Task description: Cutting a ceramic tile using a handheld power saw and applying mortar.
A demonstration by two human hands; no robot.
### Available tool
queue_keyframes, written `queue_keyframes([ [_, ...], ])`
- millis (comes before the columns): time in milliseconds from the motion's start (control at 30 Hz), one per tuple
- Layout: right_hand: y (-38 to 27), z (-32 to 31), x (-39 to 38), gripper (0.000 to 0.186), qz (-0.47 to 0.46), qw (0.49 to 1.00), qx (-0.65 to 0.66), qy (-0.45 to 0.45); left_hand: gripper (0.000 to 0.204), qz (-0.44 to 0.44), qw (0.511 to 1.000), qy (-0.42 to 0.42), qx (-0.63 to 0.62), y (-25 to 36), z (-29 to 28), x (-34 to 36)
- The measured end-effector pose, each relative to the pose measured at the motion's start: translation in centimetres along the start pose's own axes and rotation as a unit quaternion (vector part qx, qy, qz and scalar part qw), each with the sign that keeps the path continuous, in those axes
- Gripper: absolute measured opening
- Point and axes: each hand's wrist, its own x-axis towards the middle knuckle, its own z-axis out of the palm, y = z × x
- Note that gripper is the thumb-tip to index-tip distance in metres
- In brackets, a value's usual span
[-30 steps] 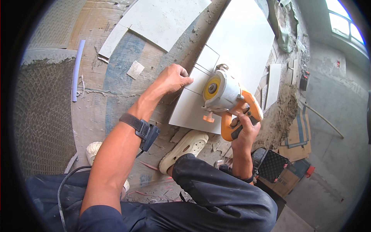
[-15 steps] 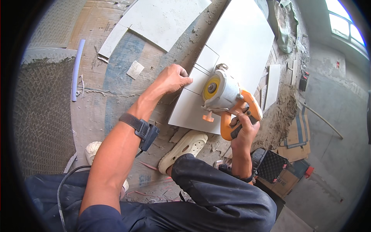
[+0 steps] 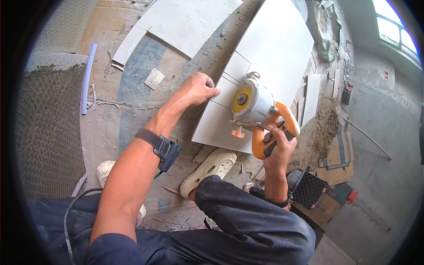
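Observation:
My right hand (image 3: 280,148) is wrapped round the orange rear handle of a tile-cutting saw (image 3: 260,106) with a grey body and a yellow disc. The saw rests over a large white tile (image 3: 282,48), on the marked strip along its left side. Straight lines divide that strip into small rectangles. At the tile's left edge, my left hand (image 3: 198,90) is closed, its thumb on the top face and its other fingers curled at the edge. The undersides of those fingers are hidden. Whether the disc touches the tile cannot be made out.
Another white tile (image 3: 190,22) and a small offcut (image 3: 154,78) lie to the left on dusty cardboard. A purple tube (image 3: 88,79) lies beside a mortar-coated panel (image 3: 48,123). At right are a narrow white strip (image 3: 312,97), rubble, and an opened black case (image 3: 310,190).

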Motion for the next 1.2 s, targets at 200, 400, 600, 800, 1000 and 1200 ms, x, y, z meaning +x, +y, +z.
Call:
queue_keyframes([
  [200, -0.02, 0.15, 0.07, 0.022, 0.001, 1.000, 0.002, -0.001, 0.029, -0.001, 1.000, -0.001, 0.000, -0.06, -0.05, -0.04],
  [400, 0.00, 0.10, 0.24, 0.023, 0.000, 1.000, -0.007, -0.005, 0.028, -0.003, 1.000, 0.002, 0.003, 0.02, -0.02, -0.02],
  [600, -0.11, 0.27, 0.17, 0.021, 0.006, 1.000, -0.007, -0.002, 0.029, -0.006, 1.000, -0.002, -0.004, 0.00, -0.07, -0.01],
  [800, -0.06, 0.16, 0.25, 0.022, 0.006, 1.000, -0.006, -0.003, 0.028, -0.005, 1.000, -0.003, 0.003, 0.15, -0.09, 0.00],
  [1000, 0.31, 0.02, 0.43, 0.021, 0.001, 1.000, -0.005, -0.005, 0.030, -0.004, 1.000, -0.001, 0.005, 0.21, -0.17, -0.13],
  [1200, 0.46, 0.07, 0.44, 0.020, 0.003, 1.000, 0.001, -0.002, 0.030, -0.007, 1.000, -0.004, 0.007, 0.24, -0.24, -0.18],
])
